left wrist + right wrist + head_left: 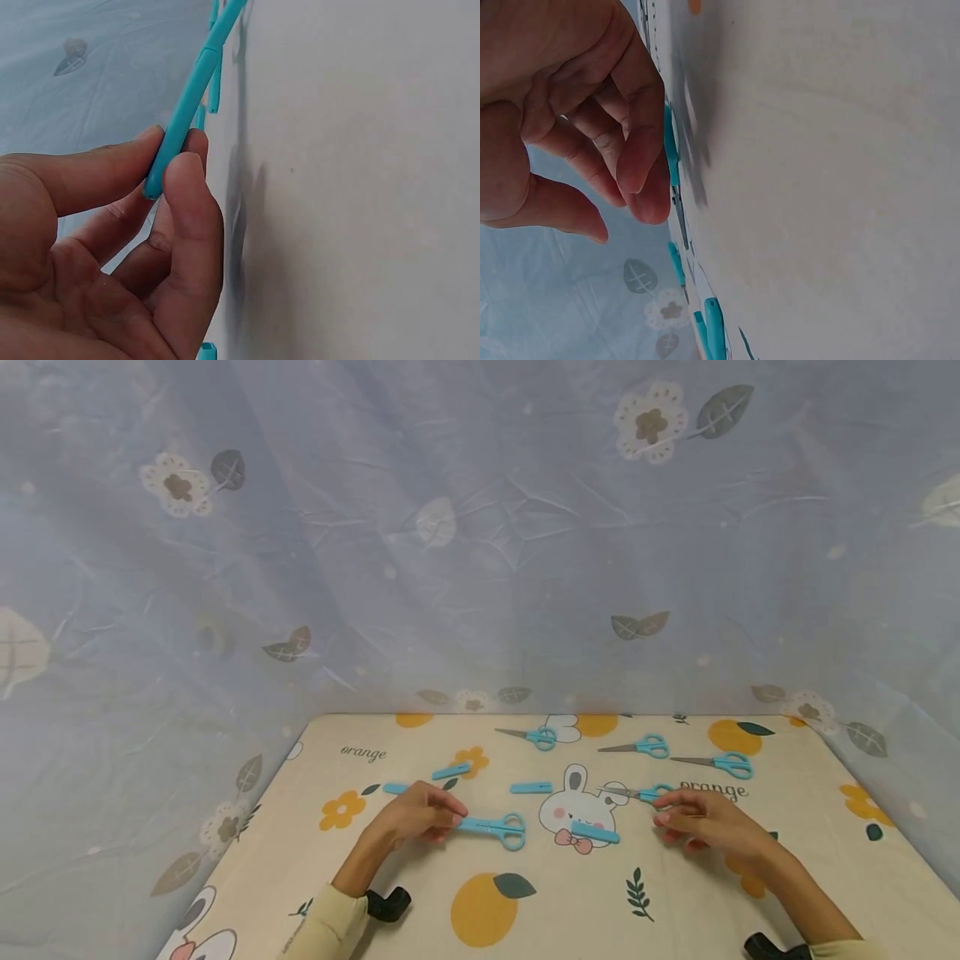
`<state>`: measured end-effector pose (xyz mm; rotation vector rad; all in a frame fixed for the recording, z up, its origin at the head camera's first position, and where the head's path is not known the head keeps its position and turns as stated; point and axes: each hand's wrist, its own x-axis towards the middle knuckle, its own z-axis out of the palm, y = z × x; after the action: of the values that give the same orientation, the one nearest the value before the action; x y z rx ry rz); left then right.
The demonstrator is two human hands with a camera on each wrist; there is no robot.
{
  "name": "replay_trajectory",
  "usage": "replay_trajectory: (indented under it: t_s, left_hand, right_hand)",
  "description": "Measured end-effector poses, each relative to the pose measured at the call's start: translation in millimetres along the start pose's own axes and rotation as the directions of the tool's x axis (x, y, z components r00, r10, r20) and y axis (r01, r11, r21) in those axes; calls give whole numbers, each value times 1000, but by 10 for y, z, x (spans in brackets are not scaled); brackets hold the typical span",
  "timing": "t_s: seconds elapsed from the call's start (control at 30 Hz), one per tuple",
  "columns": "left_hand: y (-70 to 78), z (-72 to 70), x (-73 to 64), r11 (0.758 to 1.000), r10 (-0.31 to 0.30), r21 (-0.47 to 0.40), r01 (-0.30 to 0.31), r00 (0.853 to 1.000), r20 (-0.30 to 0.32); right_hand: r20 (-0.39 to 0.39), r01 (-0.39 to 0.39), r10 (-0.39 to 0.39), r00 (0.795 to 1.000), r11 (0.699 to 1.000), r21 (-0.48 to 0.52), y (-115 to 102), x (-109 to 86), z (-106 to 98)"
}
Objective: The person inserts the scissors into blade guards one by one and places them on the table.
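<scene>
Where left hand (422, 812) pinches: blade cover (180, 112) of one sheathed scissors (495, 828), left of rabbit print (551, 810).
Right hand (714, 825): thumb and fingers parted, just beside uncovered scissors (644, 795); contact unclear.
Uncovered scissors: four.
Loose blue covers (531, 787): four, on cloth (577, 910).
Writing (363, 752): "orange", twice, on cloth.

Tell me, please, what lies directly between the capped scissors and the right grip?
In the head view, a loose cap, on the rabbit print, lies between the capped scissors and right grip.
</scene>
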<state>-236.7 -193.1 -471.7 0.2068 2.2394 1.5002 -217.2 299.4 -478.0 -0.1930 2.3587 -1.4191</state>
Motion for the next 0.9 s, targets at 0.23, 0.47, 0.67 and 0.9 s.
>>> replay_trajectory:
  t_s: [0.23,0.47,0.67,0.9]
  left_hand:
    - [-34,10,-7,993,52,109,-48,998,-32]
    - [-3,31,-34,947,139,297,-119,989,-48]
    - [56,32,-103,897,161,425,-122,986,-55]
    - [70,-2,-224,843,172,526,-116,983,-59]
  right_hand:
    - [24,-12,12,1000,1000,19,61,-36,-60]
    - [8,-28,28,1000,1000,-8,89,-73,-77]
    - [-8,-33,33,999,999,-42,77,-82,-55]
    - [-9,-20,20,1000,998,-65,55,-60,-28]
